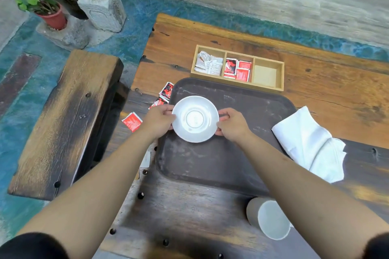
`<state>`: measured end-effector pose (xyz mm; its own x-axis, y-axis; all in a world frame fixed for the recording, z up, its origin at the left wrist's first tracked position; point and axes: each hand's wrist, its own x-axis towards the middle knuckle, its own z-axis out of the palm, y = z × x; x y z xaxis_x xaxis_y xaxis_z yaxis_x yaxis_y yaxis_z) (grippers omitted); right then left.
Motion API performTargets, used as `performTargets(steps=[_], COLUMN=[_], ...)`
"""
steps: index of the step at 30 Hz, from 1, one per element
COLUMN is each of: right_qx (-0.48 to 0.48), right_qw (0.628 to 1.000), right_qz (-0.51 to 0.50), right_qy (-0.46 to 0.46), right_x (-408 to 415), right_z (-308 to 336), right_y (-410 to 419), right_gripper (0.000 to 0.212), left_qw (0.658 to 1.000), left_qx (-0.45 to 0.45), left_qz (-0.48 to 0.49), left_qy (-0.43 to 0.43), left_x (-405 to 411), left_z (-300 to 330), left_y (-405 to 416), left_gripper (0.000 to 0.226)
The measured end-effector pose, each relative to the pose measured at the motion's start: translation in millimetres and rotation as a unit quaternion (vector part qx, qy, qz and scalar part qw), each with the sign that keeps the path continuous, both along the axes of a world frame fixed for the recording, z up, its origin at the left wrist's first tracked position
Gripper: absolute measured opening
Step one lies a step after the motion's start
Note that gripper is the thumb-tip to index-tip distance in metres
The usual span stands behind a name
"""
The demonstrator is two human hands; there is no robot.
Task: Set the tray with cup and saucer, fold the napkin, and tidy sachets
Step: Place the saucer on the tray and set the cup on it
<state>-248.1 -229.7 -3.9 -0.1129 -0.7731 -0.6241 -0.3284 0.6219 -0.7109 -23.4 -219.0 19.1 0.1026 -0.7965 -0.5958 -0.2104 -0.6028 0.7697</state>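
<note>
White saucer [195, 119] at frame centre over the dark tray [221, 157], left hand [158, 120] and right hand [231, 125] fingers pinching its opposite rims, cup [268, 218] lower right on the table [189, 212], napkin [309, 145] right, sachets [132, 121] left.

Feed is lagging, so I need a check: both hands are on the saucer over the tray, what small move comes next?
Probably settle the saucer on the tray and release. Both hands, left and right, grip its rim, and the cup waits on the table near the right forearm.
</note>
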Motion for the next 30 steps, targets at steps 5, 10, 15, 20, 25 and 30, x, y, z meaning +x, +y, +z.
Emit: performTargets(steps=[5,10,15,20,25,30], right_qx=[0.019,0.027,0.026,0.016,0.009,-0.015], right_qw=[1.000,0.999,0.999,1.000,1.000,0.999], right_qz=[-0.011,-0.019,-0.011,-0.004,0.017,0.037], right_qy=[0.001,-0.017,-0.014,0.000,0.001,0.014], right_x=[-4,-4,-1,-3,-12,-27], right_z=[-14,-22,-30,-26,-13,1], right_y=[-22,-32,-33,-29,-16,14], right_gripper=[0.035,0.037,0.038,0.033,0.029,0.023], left_qw=[1.000,0.999,0.995,0.995,0.995,0.988], left_qx=[-0.013,-0.015,-0.009,-0.026,-0.043,-0.058], left_qz=[-0.004,-0.029,-0.060,-0.066,-0.056,-0.099], left_qy=[-0.018,-0.043,-0.073,-0.074,-0.073,-0.100], left_x=[-10,-12,-13,-11,-11,-20], left_z=[-14,-26,-32,-30,-20,-3], left_y=[-21,-31,-30,-22,-9,15], left_gripper=[0.035,0.037,0.052,0.050,0.034,0.024])
